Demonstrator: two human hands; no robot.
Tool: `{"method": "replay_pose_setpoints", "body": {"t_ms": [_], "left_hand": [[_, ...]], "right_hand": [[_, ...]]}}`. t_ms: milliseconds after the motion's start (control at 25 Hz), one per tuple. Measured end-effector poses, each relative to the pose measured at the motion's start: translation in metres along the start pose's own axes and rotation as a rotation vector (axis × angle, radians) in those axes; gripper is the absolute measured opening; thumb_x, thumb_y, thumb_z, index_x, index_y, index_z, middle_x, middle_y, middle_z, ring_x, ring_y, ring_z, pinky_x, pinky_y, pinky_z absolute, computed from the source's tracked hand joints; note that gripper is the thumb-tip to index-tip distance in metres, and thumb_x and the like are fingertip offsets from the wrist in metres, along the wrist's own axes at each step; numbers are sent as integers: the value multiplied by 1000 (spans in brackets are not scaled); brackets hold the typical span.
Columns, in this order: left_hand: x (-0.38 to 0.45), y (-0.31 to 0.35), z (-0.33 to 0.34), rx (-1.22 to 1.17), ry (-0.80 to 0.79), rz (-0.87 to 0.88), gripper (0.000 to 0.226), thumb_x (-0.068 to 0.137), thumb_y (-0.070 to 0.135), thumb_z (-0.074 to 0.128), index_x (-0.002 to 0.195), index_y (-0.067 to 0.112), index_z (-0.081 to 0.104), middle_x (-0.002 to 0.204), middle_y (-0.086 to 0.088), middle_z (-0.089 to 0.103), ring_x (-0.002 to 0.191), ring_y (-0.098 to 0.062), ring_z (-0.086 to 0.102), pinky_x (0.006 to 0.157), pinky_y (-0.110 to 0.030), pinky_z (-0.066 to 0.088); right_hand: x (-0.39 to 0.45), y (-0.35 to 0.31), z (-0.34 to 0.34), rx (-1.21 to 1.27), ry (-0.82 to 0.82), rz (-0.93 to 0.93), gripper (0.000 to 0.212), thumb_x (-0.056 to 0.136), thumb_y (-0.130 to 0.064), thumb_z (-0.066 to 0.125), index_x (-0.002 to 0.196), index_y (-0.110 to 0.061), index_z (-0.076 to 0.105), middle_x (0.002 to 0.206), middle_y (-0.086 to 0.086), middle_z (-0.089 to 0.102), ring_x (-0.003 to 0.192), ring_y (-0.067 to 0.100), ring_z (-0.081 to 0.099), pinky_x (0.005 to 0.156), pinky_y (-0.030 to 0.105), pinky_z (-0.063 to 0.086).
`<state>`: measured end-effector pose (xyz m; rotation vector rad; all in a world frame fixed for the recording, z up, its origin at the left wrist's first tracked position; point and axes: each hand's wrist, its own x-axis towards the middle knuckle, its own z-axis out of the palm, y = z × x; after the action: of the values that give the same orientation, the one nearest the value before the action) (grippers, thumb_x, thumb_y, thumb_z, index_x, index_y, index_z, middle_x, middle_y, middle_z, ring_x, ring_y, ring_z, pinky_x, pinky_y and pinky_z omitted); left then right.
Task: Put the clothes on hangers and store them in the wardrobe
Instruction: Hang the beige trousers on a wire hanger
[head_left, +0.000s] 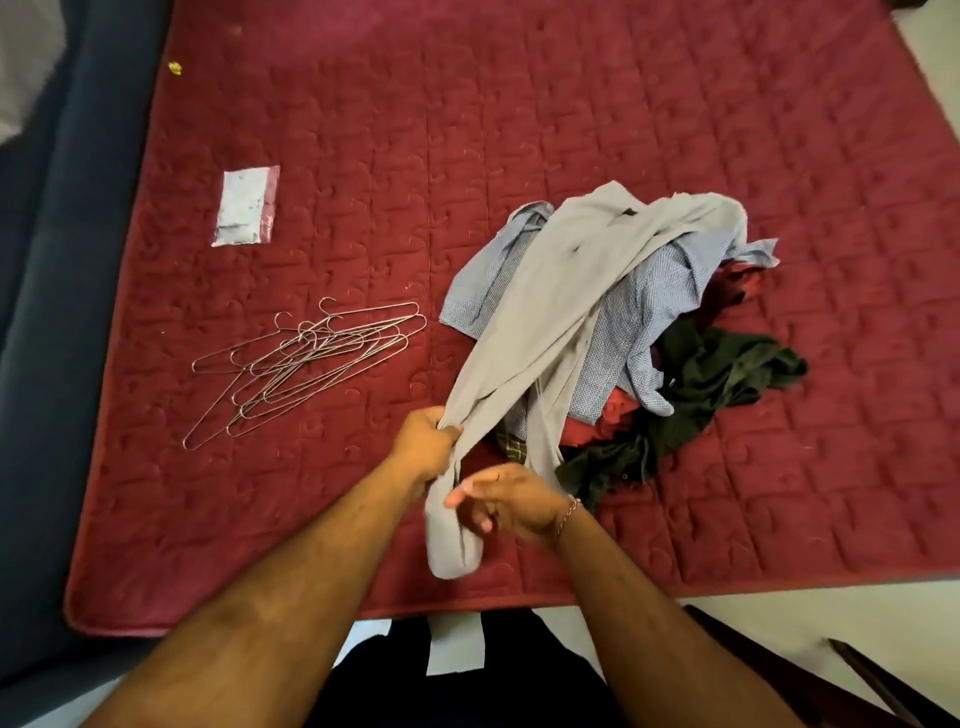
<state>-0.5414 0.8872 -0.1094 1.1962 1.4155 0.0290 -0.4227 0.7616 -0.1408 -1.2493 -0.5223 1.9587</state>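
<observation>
Grey garment (561, 291): soft, light, limp, stretched from clothes pile (649, 332) toward near edge of maroon quilted mattress (571, 104). Left hand (423, 441) fisted round bunched end; right hand (506, 501) just below grip, fingers loosely curled against hanging cloth, hold unclear. Likely best taken at shoulders or collar, shaken flat. Wire hangers (306, 358) heaped left of grip, well apart. Plastic packet (245, 207) beyond them. Pale floor (779, 613) nearest body.

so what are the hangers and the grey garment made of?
Hangers: thin bare metal wire by the look, silvery with a slight sheen, not coated. Grey garment: soft matte fabric, probably cotton knit; it drapes limply from the left hand.
</observation>
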Motion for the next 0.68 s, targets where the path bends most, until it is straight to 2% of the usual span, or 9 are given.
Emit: {"method": "replay_pose_setpoints", "body": {"t_ms": [40,120,200,280,360,440,520,600,680], "left_hand": [[-3,5,-1,-7,-6,65,17,100,2,59,92,10,72,73,-12,65,62,-24,57,62,-38,50],[-13,12,-15,-64,-167,176,17,100,0,58,97,9,73,77,-8,67,65,-22,61,67,-38,53],[-26,7,-47,51,-409,288,18,99,-1,61,99,11,74,87,2,73,78,-13,64,73,-28,51],[-38,-15,-79,192,-595,275,17,99,5,65,93,17,76,87,8,74,78,-8,63,70,-24,49],[-51,-45,-103,269,-593,206,11,94,14,71,84,17,74,77,6,66,70,-12,56,66,-29,44],[-50,-72,-118,216,-391,188,20,85,21,74,95,4,72,80,1,66,72,-16,56,69,-34,43],[-44,-71,-127,-129,-123,108,33,94,23,69,121,5,68,95,2,77,84,-14,68,72,-32,51],[-37,-49,-129,-557,-177,-90,39,103,47,52,124,18,68,108,-5,78,101,-26,72,75,-38,58],[-29,-29,-124,-677,-284,-119,36,102,45,53,113,17,73,107,-9,78,107,-35,70,80,-42,60]], "right_hand": [[3,-4,-4,89,225,10,24,101,-28,60,99,-9,75,95,19,72,55,11,53,53,23,36],[14,-20,-18,467,579,1,27,100,-42,60,108,-18,70,110,8,73,71,11,62,61,26,42],[29,-47,-31,790,649,-127,37,96,-52,63,119,-24,67,113,-1,72,94,17,67,76,33,52],[49,-80,-33,838,703,-288,39,96,-33,70,132,-21,62,123,8,71,110,32,69,88,49,58],[67,-107,-21,700,823,-319,33,94,-4,66,126,-12,63,120,16,72,111,40,68,91,54,58],[70,-122,6,635,741,-337,28,93,6,60,114,-12,66,105,12,75,96,34,72,85,47,59],[64,-119,32,601,526,-317,32,90,7,61,119,-6,66,107,12,75,94,30,71,88,44,58],[55,-101,58,459,288,-259,40,84,7,64,123,-1,67,118,20,71,104,34,67,100,49,52],[44,-78,91,137,65,-178,37,77,-5,73,114,-4,73,114,20,70,103,32,64,99,45,49]]}}
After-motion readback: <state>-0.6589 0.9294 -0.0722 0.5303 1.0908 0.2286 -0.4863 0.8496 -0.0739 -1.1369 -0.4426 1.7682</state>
